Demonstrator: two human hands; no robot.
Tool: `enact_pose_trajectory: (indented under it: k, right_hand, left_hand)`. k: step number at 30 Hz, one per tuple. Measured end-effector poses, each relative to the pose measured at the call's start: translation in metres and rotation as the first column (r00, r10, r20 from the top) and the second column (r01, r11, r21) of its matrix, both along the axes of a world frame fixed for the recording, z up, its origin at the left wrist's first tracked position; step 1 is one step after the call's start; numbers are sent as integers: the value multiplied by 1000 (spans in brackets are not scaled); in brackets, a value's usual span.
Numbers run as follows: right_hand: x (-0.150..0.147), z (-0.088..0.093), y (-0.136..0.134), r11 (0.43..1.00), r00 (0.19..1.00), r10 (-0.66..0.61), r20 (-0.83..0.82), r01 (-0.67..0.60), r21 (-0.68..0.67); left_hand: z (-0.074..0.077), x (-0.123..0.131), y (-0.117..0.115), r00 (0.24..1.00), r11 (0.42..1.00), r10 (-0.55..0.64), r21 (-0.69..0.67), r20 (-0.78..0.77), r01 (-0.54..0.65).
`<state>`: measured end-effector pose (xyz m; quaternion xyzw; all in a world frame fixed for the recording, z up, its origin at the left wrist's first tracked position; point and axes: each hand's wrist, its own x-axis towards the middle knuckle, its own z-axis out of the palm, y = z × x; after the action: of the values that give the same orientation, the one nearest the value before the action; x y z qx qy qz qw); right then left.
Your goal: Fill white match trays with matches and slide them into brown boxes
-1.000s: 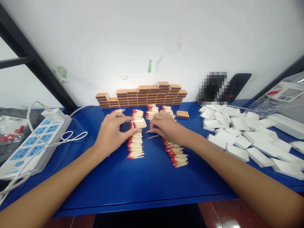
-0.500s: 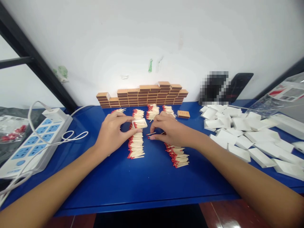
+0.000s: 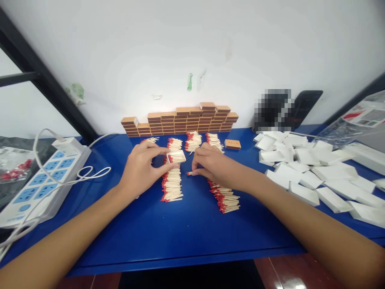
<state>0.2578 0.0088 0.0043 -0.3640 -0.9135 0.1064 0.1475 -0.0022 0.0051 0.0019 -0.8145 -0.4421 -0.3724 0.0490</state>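
My left hand (image 3: 143,163) pinches the left end of a small white matchbox tray (image 3: 182,155), which holds some red-tipped matches. It is held above a long row of loose matches (image 3: 172,185). To the right, my right hand (image 3: 210,162) has thumb and fingers closed on matches (image 3: 189,174), whose red tips stick out to the left; how many is hidden. Below that hand lies another pile of matches (image 3: 225,196), partly covered by it. Several smaller match piles (image 3: 193,141) lie behind the hands.
Closed matchboxes (image 3: 180,122) are stacked against the wall. One matchbox (image 3: 232,144) lies alone on the blue table (image 3: 180,237). White empty trays (image 3: 303,160) are heaped at right, near a dark phone (image 3: 306,106). A power strip (image 3: 45,180) with white cables lies at left.
The right fingers have drawn together, and the matches that were spread apart now show as one short bunch of tips. The left hand and the tray have hardly moved.
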Motion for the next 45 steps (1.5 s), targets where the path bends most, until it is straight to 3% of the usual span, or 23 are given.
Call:
enact_pose_trajectory:
  k: [7, 13, 23, 29, 34, 38, 45]
  right_hand:
    - [8, 8, 5, 997, 995, -35, -89, 40, 60]
    - [3, 15, -3, 991, 976, -95, -197, 111, 73]
    - [-18, 2, -11, 961, 982, -47, -183, 95, 261]
    - [-22, 1, -12, 959, 981, -47, -189, 97, 267]
    - [-9, -2, 1, 941, 972, -91, -218, 155, 301]
    - [5, -13, 18, 932, 975, -198, -103, 220, 288]
    - [5, -20, 31, 929, 967, -254, 6, 242, 281]
  left_hand:
    - [-2, 0, 1, 1000, 1000, -3, -7, -29, 3]
    - [-3, 4, -3, 996, 996, -90, 8, -23, 90]
    - [0, 12, -13, 978, 978, -207, 31, 20, 206]
    - [-3, 11, -12, 974, 974, -227, 20, 21, 226]
    - [-1, 9, -9, 989, 989, -146, 11, 12, 146]
    - [1, 7, -8, 999, 998, -52, 21, -1, 52]
    - [1, 7, -8, 999, 999, -41, -17, 2, 41]
